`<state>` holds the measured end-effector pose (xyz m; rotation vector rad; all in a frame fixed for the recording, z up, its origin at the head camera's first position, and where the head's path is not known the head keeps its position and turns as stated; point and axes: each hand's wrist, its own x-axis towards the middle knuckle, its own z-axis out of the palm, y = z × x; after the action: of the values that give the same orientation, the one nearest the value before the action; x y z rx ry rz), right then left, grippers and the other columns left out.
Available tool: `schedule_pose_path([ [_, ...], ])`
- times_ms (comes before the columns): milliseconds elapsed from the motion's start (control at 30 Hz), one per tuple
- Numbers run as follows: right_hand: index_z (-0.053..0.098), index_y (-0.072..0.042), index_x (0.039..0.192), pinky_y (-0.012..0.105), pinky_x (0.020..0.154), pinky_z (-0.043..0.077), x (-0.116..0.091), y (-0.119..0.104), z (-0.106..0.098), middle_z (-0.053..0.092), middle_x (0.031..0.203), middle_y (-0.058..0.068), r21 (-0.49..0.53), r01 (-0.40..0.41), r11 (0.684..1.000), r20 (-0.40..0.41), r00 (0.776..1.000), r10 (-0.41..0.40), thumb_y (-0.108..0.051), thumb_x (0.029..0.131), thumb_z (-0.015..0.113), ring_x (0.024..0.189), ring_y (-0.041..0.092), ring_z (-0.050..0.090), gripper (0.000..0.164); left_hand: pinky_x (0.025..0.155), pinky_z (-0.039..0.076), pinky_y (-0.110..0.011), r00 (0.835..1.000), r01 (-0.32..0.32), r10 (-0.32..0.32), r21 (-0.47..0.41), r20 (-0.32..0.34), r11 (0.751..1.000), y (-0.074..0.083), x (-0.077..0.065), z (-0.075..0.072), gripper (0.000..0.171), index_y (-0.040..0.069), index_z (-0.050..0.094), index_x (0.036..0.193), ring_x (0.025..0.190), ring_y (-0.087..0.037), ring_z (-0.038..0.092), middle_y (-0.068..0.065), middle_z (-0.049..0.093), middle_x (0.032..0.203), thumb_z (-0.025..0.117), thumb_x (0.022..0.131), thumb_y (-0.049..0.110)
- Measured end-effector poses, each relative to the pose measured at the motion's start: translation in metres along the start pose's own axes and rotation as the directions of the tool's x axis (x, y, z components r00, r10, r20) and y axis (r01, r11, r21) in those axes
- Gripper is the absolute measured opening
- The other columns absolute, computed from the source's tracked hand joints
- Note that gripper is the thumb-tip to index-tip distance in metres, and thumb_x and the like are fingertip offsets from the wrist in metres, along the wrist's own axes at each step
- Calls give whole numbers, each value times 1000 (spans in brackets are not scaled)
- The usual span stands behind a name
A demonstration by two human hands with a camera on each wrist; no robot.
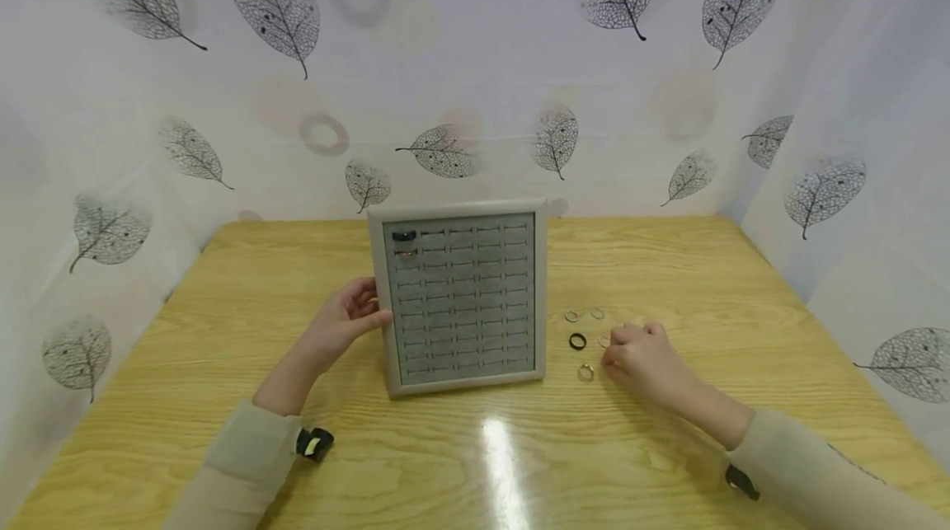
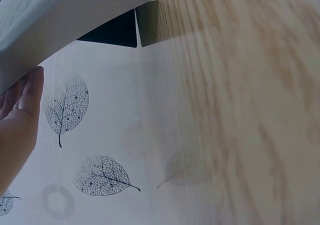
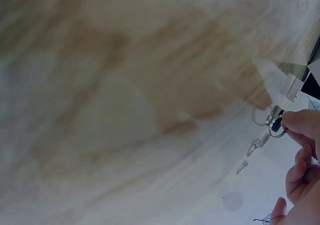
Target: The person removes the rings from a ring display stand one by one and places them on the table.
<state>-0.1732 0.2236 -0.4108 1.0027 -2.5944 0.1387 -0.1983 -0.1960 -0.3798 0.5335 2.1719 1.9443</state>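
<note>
A ring display board (image 1: 466,307) stands upright, slightly tilted, with a pale frame and rows of slits in grey padding. A black ring (image 1: 404,236) sits in its top left slit, and a copper-toned ring (image 1: 405,253) directly below. My left hand (image 1: 337,328) grips the frame's left side, thumb at the front and fingers behind. To the right of the board, my right hand (image 1: 649,363) pinches a thin silver ring (image 3: 270,130) between thumb and finger, low over the table. Beside its fingertips lie a black ring (image 1: 571,345), a gold-toned ring (image 1: 586,378) and two silver rings (image 1: 571,321).
The wooden table (image 1: 245,283) has light glaring off its front middle. A white curtain (image 1: 475,60) with leaf prints hangs behind it and along both sides. In the left wrist view, a dark support (image 2: 112,32) shows behind the board.
</note>
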Motion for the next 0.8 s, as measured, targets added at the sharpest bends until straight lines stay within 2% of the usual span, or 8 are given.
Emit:
schedule_pose_path([
  [233, 69, -20, 65, 30, 57, 22, -1, -2, -1, 38, 62, -14, 13, -81, 997, 109, 991, 80, -10, 65, 74, 57, 4, 35, 11, 85, 44, -26, 1000, -5, 5, 5, 3, 1000, 0, 0, 0, 55, -6, 31, 130, 103, -15, 52, -21, 44, 123, 59, 85, 9],
  [400, 70, -19, 67, 30, 57, 19, -3, -1, -2, 41, 63, -15, 53, -137, 989, 158, 979, 128, -11, 66, 75, 57, 3, 36, 9, 86, 43, -25, 1000, -9, 9, 24, 4, 1000, 0, 0, 0, 55, -7, 31, 130, 104, -14, 51, -22, 44, 123, 58, 86, 10],
  [533, 70, -18, 67, 31, 58, 21, -3, -1, -3, 45, 65, -15, 91, -170, 981, 180, 972, 152, -10, 67, 74, 59, 3, 41, 10, 85, 43, -24, 1000, -6, 6, 30, -2, 1000, 0, 0, 0, 55, -7, 31, 130, 104, -14, 51, -21, 45, 123, 58, 86, 11],
  [800, 69, -19, 66, 35, 59, 27, -2, -1, -2, 47, 66, -14, 100, -190, 977, 176, 970, 171, -10, 66, 74, 62, 5, 45, 11, 84, 44, -25, 1000, 2, -2, 31, -4, 1000, 1, 0, 0, 55, -6, 32, 130, 103, -15, 51, -20, 45, 121, 58, 86, 11],
])
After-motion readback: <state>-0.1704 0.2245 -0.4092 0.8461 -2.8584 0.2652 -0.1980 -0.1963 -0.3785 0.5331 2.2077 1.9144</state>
